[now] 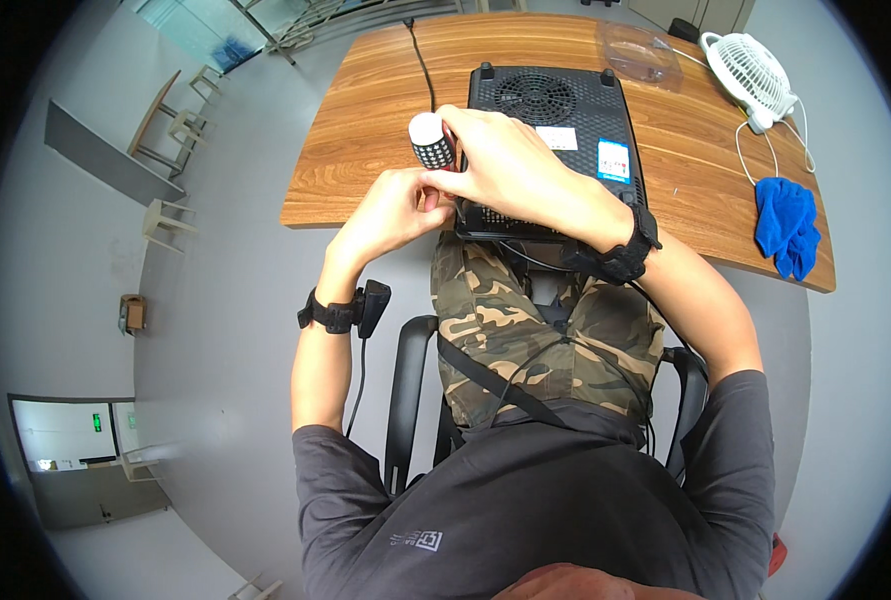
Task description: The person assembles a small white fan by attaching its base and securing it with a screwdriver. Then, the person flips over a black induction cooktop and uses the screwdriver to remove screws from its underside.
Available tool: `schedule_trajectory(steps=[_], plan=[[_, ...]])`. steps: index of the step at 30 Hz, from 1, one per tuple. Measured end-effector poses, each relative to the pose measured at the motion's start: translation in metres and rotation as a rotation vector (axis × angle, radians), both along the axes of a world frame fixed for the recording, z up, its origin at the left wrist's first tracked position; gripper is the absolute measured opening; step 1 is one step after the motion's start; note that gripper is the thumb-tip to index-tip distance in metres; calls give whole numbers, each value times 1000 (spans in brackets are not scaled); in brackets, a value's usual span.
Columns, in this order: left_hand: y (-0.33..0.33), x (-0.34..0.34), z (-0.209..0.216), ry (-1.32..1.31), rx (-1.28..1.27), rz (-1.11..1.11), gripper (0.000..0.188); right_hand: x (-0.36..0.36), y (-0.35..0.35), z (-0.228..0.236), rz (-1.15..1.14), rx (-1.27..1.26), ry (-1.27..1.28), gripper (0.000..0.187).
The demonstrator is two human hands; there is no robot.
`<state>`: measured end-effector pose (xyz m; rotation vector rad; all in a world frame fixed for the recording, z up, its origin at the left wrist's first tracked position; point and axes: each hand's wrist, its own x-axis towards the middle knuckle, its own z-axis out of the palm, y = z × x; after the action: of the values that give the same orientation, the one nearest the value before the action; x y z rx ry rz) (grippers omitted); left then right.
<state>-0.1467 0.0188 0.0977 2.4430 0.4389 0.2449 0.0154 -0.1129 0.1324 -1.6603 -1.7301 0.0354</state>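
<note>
A black induction cooker [585,115] lies upside down on the wooden table, with its round fan vent, feet and two labels facing up. Over its left edge, my right hand [505,155] is closed around a short cylinder [432,142] with a white rounded cap and a black band dotted white. Its lower part is hidden by my fingers. My left hand [397,208] is beside the cooker's near left corner, fingers curled together close to my right thumb. What those fingers hold, if anything, is hidden.
A black cord with a plug [410,24] runs across the wooden table [355,120]. At the right are a white fan [750,75], a clear plastic piece [640,52] and a blue cloth [787,225] hanging over the edge. Chair armrests [410,400] flank my legs.
</note>
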Motion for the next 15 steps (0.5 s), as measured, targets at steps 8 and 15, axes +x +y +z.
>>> schedule_trajectory(steps=[8,15], plan=[[-1,-1,0,-5,-4,-3,17,0,2,-3,1,-6,16,46],[0,-2,-6,-5,-46,-1,17,1,2,-7,2,23,33,46]])
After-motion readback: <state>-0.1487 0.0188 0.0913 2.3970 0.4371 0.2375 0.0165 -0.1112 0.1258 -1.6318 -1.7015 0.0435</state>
